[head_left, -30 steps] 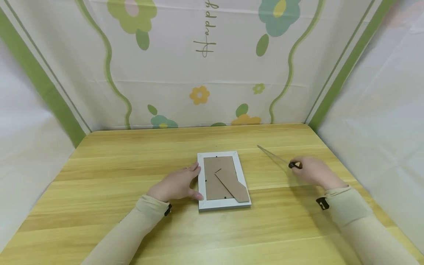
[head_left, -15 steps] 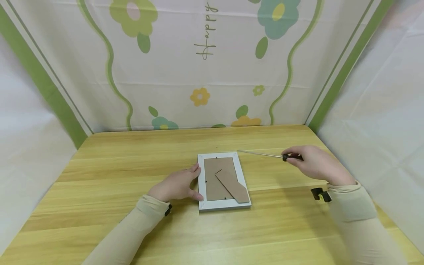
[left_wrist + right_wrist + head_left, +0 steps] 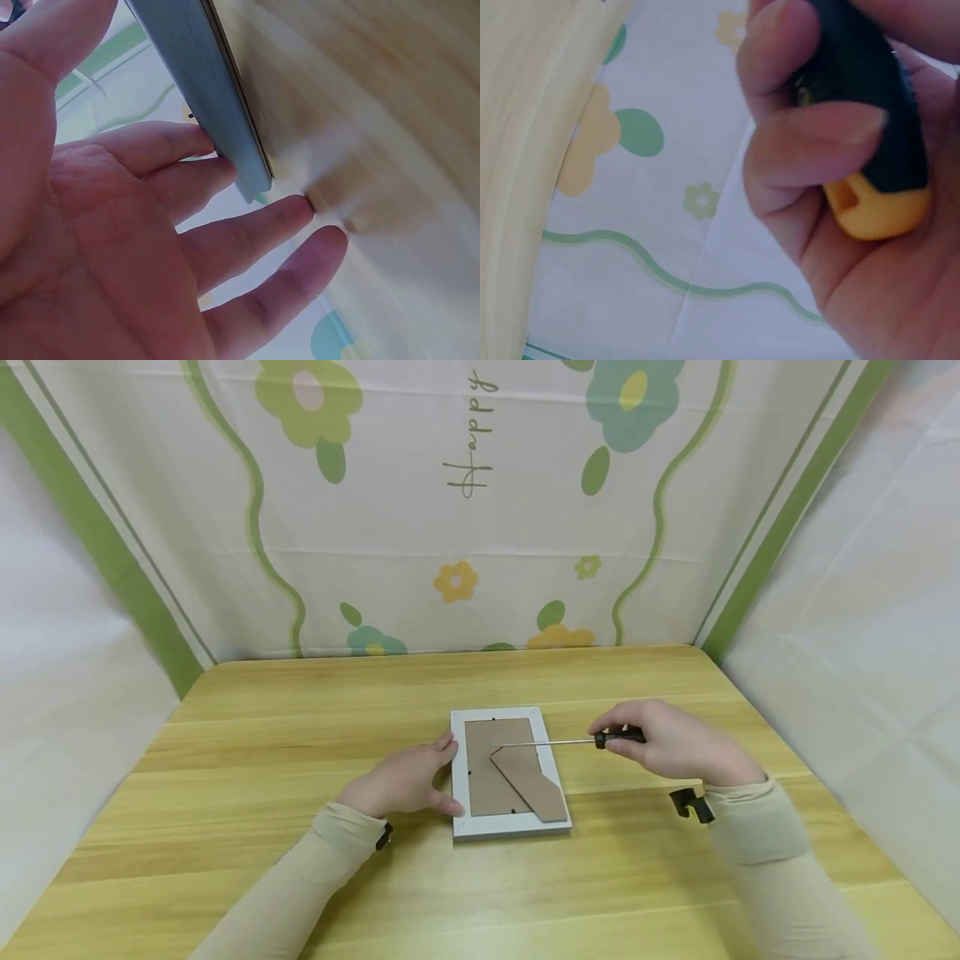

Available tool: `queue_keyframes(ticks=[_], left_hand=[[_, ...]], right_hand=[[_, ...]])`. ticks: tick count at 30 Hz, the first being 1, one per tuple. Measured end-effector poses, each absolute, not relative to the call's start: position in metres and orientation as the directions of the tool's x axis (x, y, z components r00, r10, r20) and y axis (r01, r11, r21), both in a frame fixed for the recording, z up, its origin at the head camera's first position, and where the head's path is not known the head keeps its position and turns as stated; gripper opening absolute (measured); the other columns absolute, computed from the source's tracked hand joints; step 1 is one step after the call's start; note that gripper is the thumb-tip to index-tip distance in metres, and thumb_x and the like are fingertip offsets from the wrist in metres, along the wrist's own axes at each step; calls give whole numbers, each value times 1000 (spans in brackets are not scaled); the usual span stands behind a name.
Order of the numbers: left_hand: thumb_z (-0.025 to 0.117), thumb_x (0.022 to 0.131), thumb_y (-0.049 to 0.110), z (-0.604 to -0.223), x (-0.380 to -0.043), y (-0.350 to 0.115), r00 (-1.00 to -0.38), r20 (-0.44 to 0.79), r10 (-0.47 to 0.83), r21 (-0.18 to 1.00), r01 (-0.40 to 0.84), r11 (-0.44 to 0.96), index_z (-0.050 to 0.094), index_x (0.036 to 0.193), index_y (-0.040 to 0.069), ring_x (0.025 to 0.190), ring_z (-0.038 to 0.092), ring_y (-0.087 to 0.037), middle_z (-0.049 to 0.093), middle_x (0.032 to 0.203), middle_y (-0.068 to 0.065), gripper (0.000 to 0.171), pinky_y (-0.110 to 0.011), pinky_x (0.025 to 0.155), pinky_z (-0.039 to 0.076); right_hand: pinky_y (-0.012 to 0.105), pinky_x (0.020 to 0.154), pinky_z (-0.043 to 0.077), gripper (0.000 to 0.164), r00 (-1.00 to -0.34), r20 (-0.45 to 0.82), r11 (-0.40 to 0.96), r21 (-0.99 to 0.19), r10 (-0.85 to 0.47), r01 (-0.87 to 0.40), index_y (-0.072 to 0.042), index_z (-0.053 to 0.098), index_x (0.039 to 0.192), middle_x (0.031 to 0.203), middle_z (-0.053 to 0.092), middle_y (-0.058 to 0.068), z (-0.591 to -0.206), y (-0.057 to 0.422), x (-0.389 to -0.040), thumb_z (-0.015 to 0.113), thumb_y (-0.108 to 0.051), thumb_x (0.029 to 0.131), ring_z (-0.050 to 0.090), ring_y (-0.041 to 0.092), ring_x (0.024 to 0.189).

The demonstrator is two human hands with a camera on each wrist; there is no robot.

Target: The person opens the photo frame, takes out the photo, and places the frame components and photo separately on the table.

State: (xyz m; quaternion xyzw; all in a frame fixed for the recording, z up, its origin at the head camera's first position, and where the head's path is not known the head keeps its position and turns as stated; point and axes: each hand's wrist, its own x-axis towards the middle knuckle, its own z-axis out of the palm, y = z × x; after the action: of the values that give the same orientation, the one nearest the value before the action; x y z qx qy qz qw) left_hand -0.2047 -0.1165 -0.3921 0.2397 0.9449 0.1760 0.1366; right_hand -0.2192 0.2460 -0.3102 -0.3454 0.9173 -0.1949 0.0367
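Observation:
A white picture frame (image 3: 480, 827) lies face down, its brown backing board (image 3: 486, 789) and angled stand leg (image 3: 538, 789) uppermost. Small dark tabs show along the board's edges. My left hand (image 3: 401, 781) rests against the frame's left side; in the left wrist view the straight fingers (image 3: 169, 142) touch its side edge. My right hand (image 3: 675, 743) grips a screwdriver (image 3: 558, 742), whose thin metal shaft points left over the backing board. Its tip appears near the top of the stand leg; whether it touches is unclear. A black and yellow handle (image 3: 889, 210) shows in the right wrist view.
The wooden table (image 3: 300, 718) extends around the frame. Behind it hangs a white cloth (image 3: 375, 527) printed with flowers, and pale cloth walls (image 3: 847, 652) stand at both sides. A black wrist mount (image 3: 692, 806) is on the right wrist.
My right hand has moved left with the screwdriver, bringing the shaft from right of the frame to over its backing board. The left hand and the frame have stayed in place.

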Motion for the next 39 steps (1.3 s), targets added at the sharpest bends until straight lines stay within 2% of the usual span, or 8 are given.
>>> queue_keyframes(ticks=[4, 12, 28, 39], left_hand=[[78, 79, 51, -391, -204, -117, -845, -182, 502, 406, 401, 821, 30, 154, 0, 144, 29, -31, 20, 161, -17, 102, -43, 115, 28], [77, 78, 56, -392, -203, -116, -846, -177, 503, 385, 411, 827, 29, 153, -1, 144, 28, -32, 20, 161, -17, 106, -44, 115, 27], [77, 77, 56, -393, -205, -114, -853, -180, 489, 367, 403, 838, 30, 154, 0, 144, 28, -32, 21, 161, -16, 106, -44, 116, 27], [78, 78, 53, -394, -204, -114, -844, -156, 513, 372, 430, 822, 30, 152, -4, 143, 30, -34, 21, 160, -21, 105, -44, 115, 28]], right_hand=[[35, 78, 51, 19, -741, 81, 662, -394, -666, -638, -15, 73, 112, 102, 68, -12, -317, 241, -222, 70, -13, 93, 61, 8, 87], [37, 82, 53, 20, -685, 102, 620, -345, -721, -705, -14, 75, 110, 105, 68, -11, -329, 237, -229, 74, -13, 90, 64, 8, 93], [35, 82, 53, 20, -679, 48, 613, -387, -733, -689, -20, 74, 113, 107, 68, -12, -341, 236, -237, 70, -16, 94, 63, 7, 95], [36, 81, 54, 20, -691, 56, 619, -395, -721, -678, -16, 75, 113, 105, 68, -10, -346, 235, -240, 70, -13, 93, 64, 8, 94]])
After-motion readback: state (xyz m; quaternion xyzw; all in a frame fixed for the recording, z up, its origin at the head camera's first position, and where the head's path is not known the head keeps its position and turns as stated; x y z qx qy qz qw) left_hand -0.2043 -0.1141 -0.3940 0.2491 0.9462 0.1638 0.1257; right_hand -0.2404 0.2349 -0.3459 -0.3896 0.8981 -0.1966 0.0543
